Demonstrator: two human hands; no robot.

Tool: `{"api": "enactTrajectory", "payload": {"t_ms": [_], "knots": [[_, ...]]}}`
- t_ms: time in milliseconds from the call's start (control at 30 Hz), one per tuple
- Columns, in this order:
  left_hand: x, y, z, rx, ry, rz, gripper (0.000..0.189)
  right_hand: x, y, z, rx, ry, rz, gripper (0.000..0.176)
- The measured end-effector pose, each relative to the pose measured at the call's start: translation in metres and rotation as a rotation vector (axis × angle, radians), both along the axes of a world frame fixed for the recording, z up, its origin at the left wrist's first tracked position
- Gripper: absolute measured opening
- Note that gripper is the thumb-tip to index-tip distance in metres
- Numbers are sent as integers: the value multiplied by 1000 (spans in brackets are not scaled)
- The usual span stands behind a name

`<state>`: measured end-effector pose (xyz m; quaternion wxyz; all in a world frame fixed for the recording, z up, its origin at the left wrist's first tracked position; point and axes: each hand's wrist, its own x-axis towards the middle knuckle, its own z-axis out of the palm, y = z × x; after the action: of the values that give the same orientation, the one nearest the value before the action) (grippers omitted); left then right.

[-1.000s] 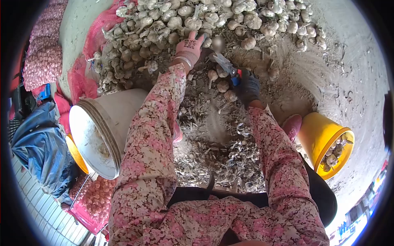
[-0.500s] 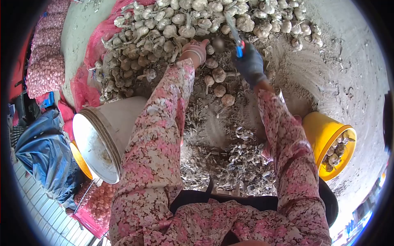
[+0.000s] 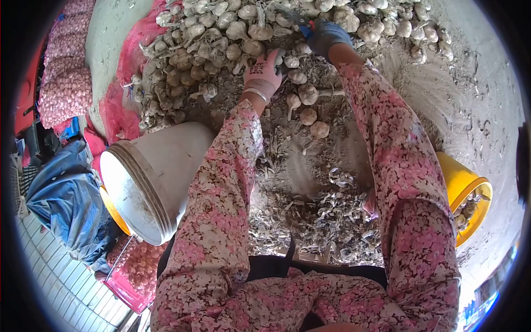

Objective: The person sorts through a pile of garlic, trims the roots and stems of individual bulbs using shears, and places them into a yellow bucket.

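Note:
My left hand (image 3: 263,76), in a pink glove, reaches to the near edge of a heap of garlic bulbs (image 3: 238,30). Its fingers are curled, and what lies inside them is hidden. Just right of its fingertips are loose garlic bulbs (image 3: 297,76). Wrapped in a dark grey-blue glove, my right hand (image 3: 328,37) grips pruning shears (image 3: 304,29) with blue and red on the handle. The blades point up and left over the heap. Several more loose bulbs (image 3: 308,116) lie on the dirt between my forearms.
A white bucket (image 3: 171,160) lies tipped on the left. On the right, a yellow bucket (image 3: 462,180) holds garlic. Dry garlic scraps (image 3: 315,221) cover the ground before me. Filled mesh sacks (image 3: 65,83), a pink net (image 3: 119,113) and a blue tarp (image 3: 72,205) are at left.
My right hand has moved up and slightly left with the shears, onto the heap's edge. My left hand has stayed near the same bulbs, its fingers now curled. The view has shifted slightly.

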<state>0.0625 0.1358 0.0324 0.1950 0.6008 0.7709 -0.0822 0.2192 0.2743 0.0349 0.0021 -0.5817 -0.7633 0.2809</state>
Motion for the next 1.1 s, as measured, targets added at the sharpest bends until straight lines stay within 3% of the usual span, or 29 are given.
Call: {"api": "enactTrajectory", "payload": {"t_ms": [67, 100, 200, 233, 267, 333, 367, 400, 433, 467, 533, 600, 633, 767, 933, 967, 1000, 1033, 1067, 1100], "knots": [[-6, 0, -8, 208, -223, 319, 67, -5, 5, 7, -95, -66, 9, 52], [-10, -4, -4, 279, -362, 344, 68, -3, 1, 6, -14, -64, -9, 51], [-12, -2, -9, 379, -429, 428, 60, 2, -2, -7, 119, -74, 29, 52], [6, -1, 25, 340, -452, 474, 53, 5, -1, -7, 104, -50, 58, 53], [3, -2, 18, 323, -449, 483, 53, 6, 1, -14, 119, 53, 65, 53], [-1, 19, 5, 451, -673, 355, 52, 4, 0, -3, 73, 64, 5, 52], [6, 26, 15, 381, -996, 504, 50, 4, -1, 13, 73, 56, 1, 52], [9, 32, 12, 379, -1002, 504, 50, 3, -4, 36, 57, -139, 231, 38], [8, 44, 8, 468, -797, 388, 50, 2, -5, 54, 43, -333, 462, 31], [9, 53, 8, 554, -589, 270, 50, 0, -5, 65, 50, -336, 461, 31], [15, 59, 5, 483, -526, 282, 52, -2, -8, 78, -31, -304, 359, 50], [20, 60, 4, 324, -398, 300, 56, -1, 8, 20, 0, -177, 223, 54], [12, 63, -13, 239, -542, 366, 63, 0, 13, -1, 36, -53, 86, 62], [37, 49, -4, 289, -542, 202, 67, -10, 12, 5, -5, -152, 32, 73], [55, 38, -3, 311, -591, 419, 64, 0, 18, 16, -133, -110, 159, 56], [46, 38, -33, 400, -837, 499, 59, 2, 9, 9, -106, -50, 146, 57], [46, 34, -35, 482, -1086, 577, 54, 6, -1, 11, -85, 7, 132, 58], [44, 28, -36, 454, -1308, 671, 47, 12, -4, 16, -262, 58, 75, 77], [47, 22, -16, 454, -1320, 658, 47, 19, -10, 20, -252, 52, 65, 77], [51, 14, 6, 330, -1473, 850, 44, 27, -20, 23, -250, 169, 79, 75]]}}
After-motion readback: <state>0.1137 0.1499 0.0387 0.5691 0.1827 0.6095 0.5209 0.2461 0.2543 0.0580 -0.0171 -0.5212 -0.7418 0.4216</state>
